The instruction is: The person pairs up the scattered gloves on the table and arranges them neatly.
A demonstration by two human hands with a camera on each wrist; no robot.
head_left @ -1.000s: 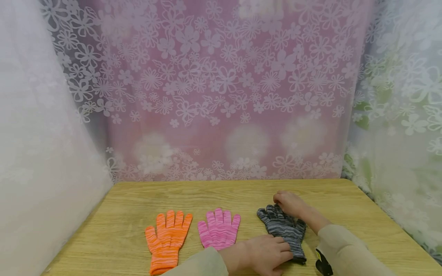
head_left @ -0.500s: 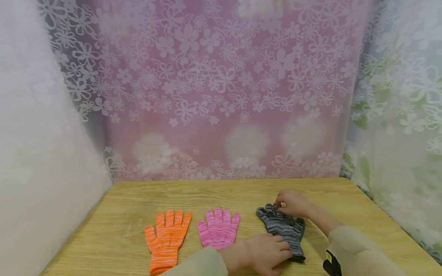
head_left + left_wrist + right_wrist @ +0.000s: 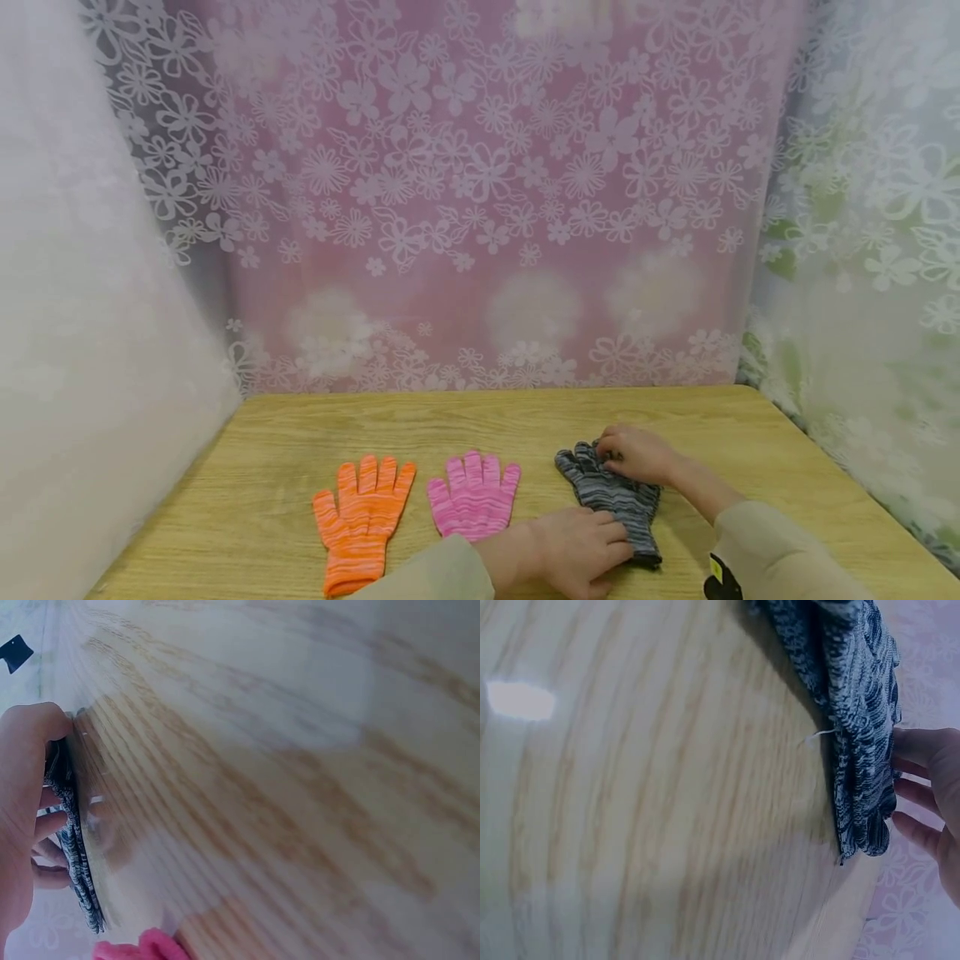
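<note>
A dark grey striped knit glove [image 3: 611,493] lies on the table at the right, fingers pointing away. My left hand [image 3: 581,552] rests on its cuff side, fingers stretched across the edge. In the left wrist view the thumb is by the cuff end and the fingers lie on the glove [image 3: 71,832]. My right hand [image 3: 637,454] reaches over the glove's finger end, and its fingertips touch the top. The right wrist view shows these fingers [image 3: 919,795] spread apart against the knit. A pink glove [image 3: 474,498] is partly behind my left forearm.
An orange glove [image 3: 363,525] lies flat at the left of the wooden table [image 3: 420,417]. Floral curtains [image 3: 480,208] hang behind and at both sides. A loose white thread [image 3: 821,735] sticks out from the dark glove.
My right hand has shifted slightly nearer over the dark glove's fingers, and its forearm has moved to the right. The left hand stays on the cuff; the gloves lie about where they were.
</note>
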